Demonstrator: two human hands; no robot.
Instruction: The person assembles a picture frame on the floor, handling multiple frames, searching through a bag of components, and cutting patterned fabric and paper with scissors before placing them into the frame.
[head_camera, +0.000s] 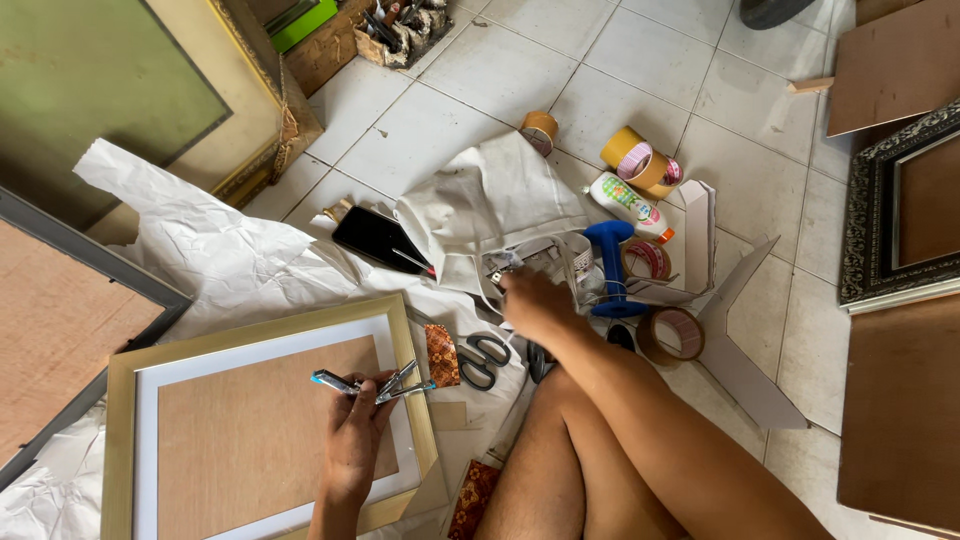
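Over one gold frame (262, 330), left hand (355, 430) grips one stapler (375, 385); right hand (535, 305) pinches white paper (485, 210).

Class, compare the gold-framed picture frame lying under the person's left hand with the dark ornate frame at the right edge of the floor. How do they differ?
The gold-framed picture frame has plain, smooth, light moulding; the dark ornate frame has black, carved, patterned moulding. The gold one shows a white border around its brown board; the dark one shows none. The gold one lies on crumpled white paper, the dark one beside brown boards. Both are rectangular, with brown panels inside.
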